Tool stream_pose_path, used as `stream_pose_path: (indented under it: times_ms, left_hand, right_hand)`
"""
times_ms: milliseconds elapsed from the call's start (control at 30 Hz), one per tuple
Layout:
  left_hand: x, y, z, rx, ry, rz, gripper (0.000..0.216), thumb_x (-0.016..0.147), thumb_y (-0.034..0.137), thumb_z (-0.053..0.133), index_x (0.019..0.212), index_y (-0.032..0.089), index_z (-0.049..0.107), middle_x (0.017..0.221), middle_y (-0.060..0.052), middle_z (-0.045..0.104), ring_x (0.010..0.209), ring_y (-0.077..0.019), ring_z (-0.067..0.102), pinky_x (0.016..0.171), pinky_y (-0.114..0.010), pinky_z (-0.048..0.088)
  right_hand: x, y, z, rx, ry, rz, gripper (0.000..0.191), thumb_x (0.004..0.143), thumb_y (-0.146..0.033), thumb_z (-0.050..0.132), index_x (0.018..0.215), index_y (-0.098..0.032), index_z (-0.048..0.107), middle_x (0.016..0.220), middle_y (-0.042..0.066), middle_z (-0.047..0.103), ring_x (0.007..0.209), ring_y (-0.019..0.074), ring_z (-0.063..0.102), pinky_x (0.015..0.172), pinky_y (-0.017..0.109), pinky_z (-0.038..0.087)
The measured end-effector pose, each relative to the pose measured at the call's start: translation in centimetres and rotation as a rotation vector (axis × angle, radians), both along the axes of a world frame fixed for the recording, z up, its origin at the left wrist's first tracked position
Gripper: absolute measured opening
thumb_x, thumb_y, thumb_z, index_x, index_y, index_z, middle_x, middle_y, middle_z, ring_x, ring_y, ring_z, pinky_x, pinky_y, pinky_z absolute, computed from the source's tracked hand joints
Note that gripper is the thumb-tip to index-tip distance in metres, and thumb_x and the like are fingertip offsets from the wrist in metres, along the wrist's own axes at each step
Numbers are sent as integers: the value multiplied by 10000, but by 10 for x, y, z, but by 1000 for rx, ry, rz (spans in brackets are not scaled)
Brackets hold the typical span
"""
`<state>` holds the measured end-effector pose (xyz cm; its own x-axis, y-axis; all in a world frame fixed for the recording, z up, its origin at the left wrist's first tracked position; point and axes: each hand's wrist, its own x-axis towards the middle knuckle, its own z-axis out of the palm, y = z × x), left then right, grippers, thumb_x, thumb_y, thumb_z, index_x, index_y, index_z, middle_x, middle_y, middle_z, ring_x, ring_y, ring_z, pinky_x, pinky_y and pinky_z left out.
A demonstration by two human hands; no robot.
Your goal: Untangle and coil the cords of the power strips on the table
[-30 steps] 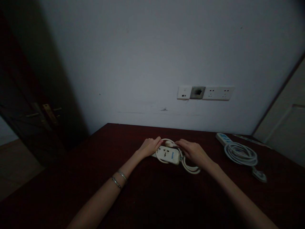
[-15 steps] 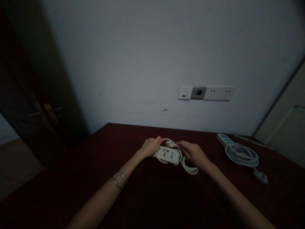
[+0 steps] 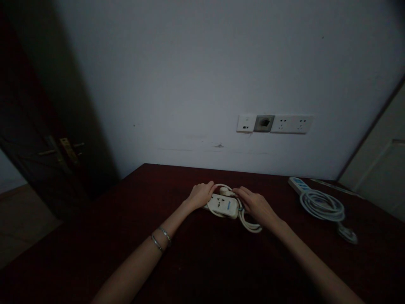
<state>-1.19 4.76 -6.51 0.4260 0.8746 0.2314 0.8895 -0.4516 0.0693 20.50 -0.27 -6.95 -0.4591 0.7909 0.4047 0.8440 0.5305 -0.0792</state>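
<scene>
On the dark red table [image 3: 177,253] lies a white power strip [image 3: 223,206] with blue lettering. Its white cord [image 3: 248,226] loops around and beside it, and the plug [image 3: 225,191] rests just behind the strip. My left hand [image 3: 201,194] closes over the strip's left end, fingers wrapped on it and on part of the cord loop. With fingers pinched together, my right hand [image 3: 255,203] grips the cord close behind the plug. Part of the coil is hidden under the right hand.
A second power strip [image 3: 299,185] with blue sections lies at the right, its grey cord [image 3: 322,205] coiled beside it and its plug [image 3: 347,233] toward me. Wall sockets [image 3: 291,124] sit above the table. A dark door [image 3: 28,139] stands at the left.
Very little differs. My right hand has shifted slightly left, and the cord loops below it have moved a touch the same way. The left hand stays in place.
</scene>
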Motion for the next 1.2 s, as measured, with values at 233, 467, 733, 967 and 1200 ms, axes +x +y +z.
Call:
stream_pose_path:
  times_ms: [233,467,733,967,1200]
  left_hand:
    - [-1,0,-2,5,18,-12,467,928,464,140,1016,196,512,886,-107,661,823,-241,640,667,-314,454]
    - [-1,-1,-4,21,5,-9,466,927,468,142,984,198,518,877,-100,667,829,-247,642,666,-321,456]
    - [-1,0,-5,23,11,-7,475,929,462,126,1000,186,507,868,-110,664,826,-257,642,659,-327,456]
    - [-4,5,-9,-39,-41,-2,436,933,452,161,986,198,512,899,-99,659,862,-239,632,682,-300,437]
    - [-11,14,-21,-42,-223,3,368,939,430,196,935,221,500,834,-37,644,785,-184,616,621,-238,371]
  right_hand:
    - [0,-2,-5,22,-87,-53,356,886,-173,349,1215,-216,479,1078,77,564,814,152,602,642,223,430]
    - [0,-5,-9,93,-50,-121,335,917,-258,330,1214,-258,484,1125,79,496,751,139,589,573,219,410]
    - [1,-4,-15,129,-39,-111,334,925,-256,320,1219,-226,475,1073,79,525,767,149,589,582,226,429]
    - [1,-1,-20,186,247,-53,300,936,-298,292,1112,-215,520,983,79,554,791,164,589,658,261,469]
    - [9,7,-20,203,565,-36,245,916,-321,355,1031,-211,541,945,68,564,842,176,562,748,304,453]
